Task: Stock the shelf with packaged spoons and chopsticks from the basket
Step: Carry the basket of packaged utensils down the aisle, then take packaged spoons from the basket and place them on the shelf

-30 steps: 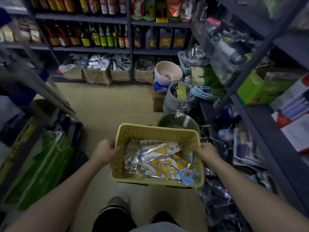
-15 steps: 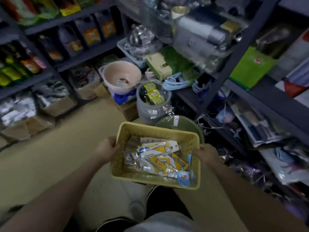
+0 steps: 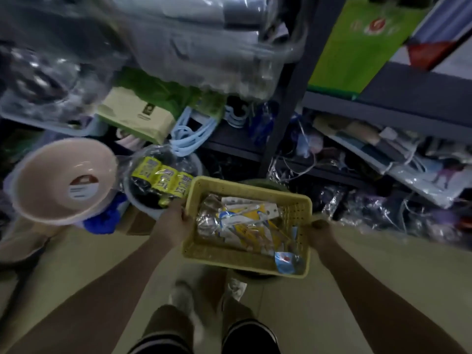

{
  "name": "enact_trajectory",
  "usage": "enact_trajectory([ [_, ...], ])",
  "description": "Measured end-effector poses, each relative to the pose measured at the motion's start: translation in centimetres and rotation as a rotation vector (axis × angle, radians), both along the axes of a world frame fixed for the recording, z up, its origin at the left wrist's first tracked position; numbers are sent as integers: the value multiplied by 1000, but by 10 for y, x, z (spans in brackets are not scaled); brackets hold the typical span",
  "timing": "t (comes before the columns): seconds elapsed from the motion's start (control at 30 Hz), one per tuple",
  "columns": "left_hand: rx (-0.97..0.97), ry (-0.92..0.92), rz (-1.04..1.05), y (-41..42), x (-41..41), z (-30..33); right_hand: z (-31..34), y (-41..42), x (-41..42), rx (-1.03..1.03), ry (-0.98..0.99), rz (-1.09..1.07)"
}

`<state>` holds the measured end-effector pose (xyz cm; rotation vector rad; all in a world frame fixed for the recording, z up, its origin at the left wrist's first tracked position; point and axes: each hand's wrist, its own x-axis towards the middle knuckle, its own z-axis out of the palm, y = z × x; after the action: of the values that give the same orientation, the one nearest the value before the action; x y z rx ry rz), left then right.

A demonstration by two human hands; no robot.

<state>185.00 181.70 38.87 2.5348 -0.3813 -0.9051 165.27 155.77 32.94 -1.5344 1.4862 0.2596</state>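
Head view check — task status?
— Barely begun, I'd say. Yellow basket carried off the floor, packaged spoons and chopsticks all piled inside, none out.
— Hands?
— Left hand grips the basket's left rim, thumb hooked over it. Right hand holds the right rim, fingers curled under, mostly hidden.
— Shelf?
— Grey shelf just ahead, crammed with bagged goods. No cutlery packs visible on it. Everything left to stock; blurry frame.
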Motion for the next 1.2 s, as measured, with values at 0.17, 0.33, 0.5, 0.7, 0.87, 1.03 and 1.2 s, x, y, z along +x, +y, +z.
enact_trajectory([
  [0.17,-20,14,-277,-40,27,-68,-64,-6,-18,-38,112,-216],
  [0.33,-45,144,-494,-64,25,-105,-112,3,-42,-99,277,-349],
  [0.5,80,190,-513,-62,29,-128,-101,22,-38,-132,321,-322],
  [0.7,224,95,-529,-72,44,-150,-102,40,-27,-86,286,-306],
  [0.87,190,-200,-658,-94,38,-159,-104,54,-5,-388,326,93],
  [1.03,34,-110,-822,-104,21,-178,-152,73,47,-174,74,627],
  [1.2,-65,-102,-838,-100,25,-201,-224,77,58,-315,216,906],
])
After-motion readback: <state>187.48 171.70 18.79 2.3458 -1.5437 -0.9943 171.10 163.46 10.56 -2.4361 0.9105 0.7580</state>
